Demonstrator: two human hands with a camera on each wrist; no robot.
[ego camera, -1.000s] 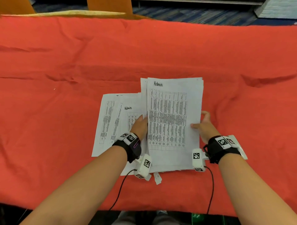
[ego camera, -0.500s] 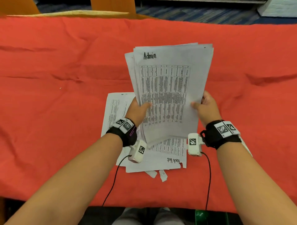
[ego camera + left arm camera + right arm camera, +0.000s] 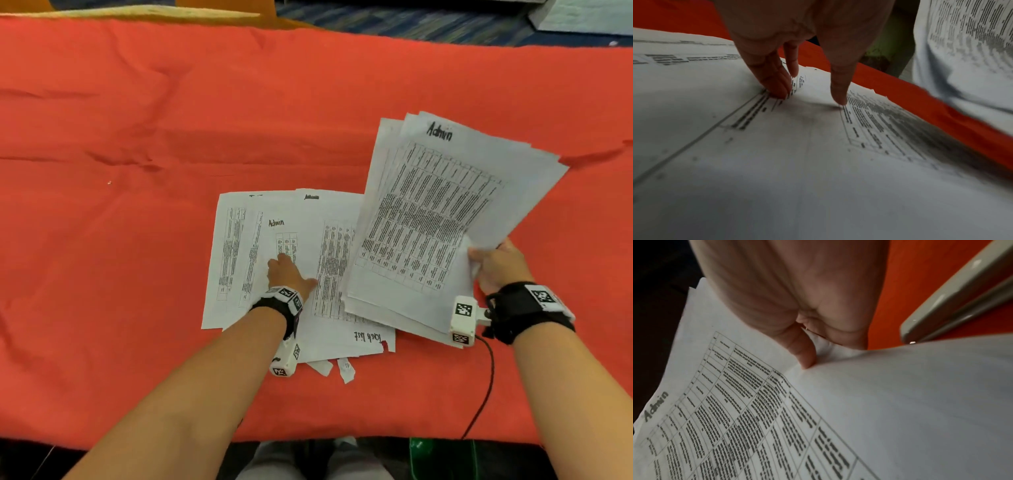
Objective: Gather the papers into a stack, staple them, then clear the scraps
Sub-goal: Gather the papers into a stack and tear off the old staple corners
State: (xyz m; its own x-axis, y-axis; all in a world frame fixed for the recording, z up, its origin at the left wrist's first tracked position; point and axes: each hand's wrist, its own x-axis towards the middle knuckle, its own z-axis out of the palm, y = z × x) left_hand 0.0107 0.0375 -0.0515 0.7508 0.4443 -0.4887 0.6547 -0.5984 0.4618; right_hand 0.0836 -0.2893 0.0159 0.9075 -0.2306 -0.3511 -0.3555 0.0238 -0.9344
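My right hand [image 3: 496, 262] pinches the lower right edge of a stack of printed papers [image 3: 435, 219] headed "Admin", held tilted above the red cloth; thumb on top in the right wrist view [image 3: 803, 353]. My left hand [image 3: 286, 274] lies flat with straight fingers [image 3: 777, 87] pressing on several loose sheets [image 3: 260, 246] spread on the cloth. A sheet with a torn corner [image 3: 363, 339] lies lowest in that spread. Two small paper scraps [image 3: 337, 368] lie by the front edge of the sheets. A grey stapler [image 3: 957, 305] shows beside the right hand in the right wrist view.
The red cloth [image 3: 137, 137] covers the whole table, with wrinkles at left and far right. A wooden chair back [image 3: 219, 7] stands beyond the far edge. The wrist camera cable [image 3: 483, 394] trails off the front edge.
My left hand let go of the stack and dropped onto the loose sheets. My right hand carried the stack to the right and lower, tilting it.
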